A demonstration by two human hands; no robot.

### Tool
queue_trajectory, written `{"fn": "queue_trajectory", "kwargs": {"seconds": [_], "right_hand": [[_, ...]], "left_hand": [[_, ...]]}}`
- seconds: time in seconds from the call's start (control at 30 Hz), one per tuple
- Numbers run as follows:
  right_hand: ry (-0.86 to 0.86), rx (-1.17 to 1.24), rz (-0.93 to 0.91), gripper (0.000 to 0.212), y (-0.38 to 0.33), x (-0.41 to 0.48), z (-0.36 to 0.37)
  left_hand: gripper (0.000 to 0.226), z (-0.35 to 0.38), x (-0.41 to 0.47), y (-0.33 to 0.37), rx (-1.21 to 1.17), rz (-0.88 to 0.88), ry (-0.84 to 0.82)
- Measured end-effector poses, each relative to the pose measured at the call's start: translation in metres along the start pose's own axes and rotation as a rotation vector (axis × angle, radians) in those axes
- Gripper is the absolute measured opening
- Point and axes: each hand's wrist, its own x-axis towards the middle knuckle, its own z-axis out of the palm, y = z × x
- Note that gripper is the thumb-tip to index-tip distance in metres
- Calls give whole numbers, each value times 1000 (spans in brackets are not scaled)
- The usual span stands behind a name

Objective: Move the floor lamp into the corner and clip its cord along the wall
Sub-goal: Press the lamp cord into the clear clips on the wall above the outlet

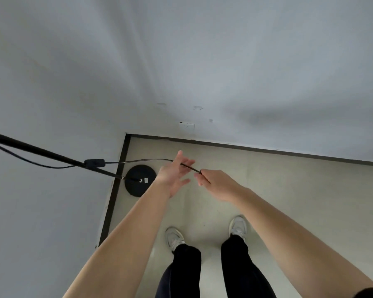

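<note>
The black floor lamp stands in the corner, its round base (138,178) on the floor beside the dark skirting and its pole (41,150) slanting up to the left edge. A thin black cord (142,161) runs from an inline switch (94,163) on the pole across to my hands. My right hand (215,183) is closed on the cord, pinching it. My left hand (174,173) is spread with fingers apart, and the cord passes across its fingers without a clear grip.
A white wall socket (186,126) sits low on the far wall above the dark skirting (256,148). Small marks or patches (197,107) dot the wall above it. My feet in grey sneakers (173,237) stand on the pale floor.
</note>
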Motion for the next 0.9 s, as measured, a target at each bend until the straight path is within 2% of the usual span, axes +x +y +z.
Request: {"fn": "queue_trajectory", "kwargs": {"seconds": [0.07,0.2,0.3,0.37,0.47,0.6,0.67,0.73,0.8,0.9], "right_hand": [[-5,27,4,42,10,-1,1],[33,65,62,43,53,-13,-3],[37,12,176,41,107,-31,-12],[26,-29,269,40,142,-44,-17],[31,-24,321,41,162,-48,-19],[34,35,199,39,136,-27,-12],[-3,25,113,38,117,-15,-4],[-42,14,41,37,103,-4,4],[-45,11,5,37,99,6,12],[-32,18,-3,39,107,19,20]], "left_hand": [[34,10,7,6,-145,88,29],[36,11,18,36,-297,227,145],[37,-13,24,62,-391,296,318],[36,-28,29,71,-408,321,374],[45,-23,41,62,-263,266,363],[76,20,43,13,28,30,178],[81,40,41,-15,112,-64,100],[70,50,43,-36,148,-105,54],[47,52,48,-46,144,-69,52],[32,49,65,-45,72,39,155]]}}
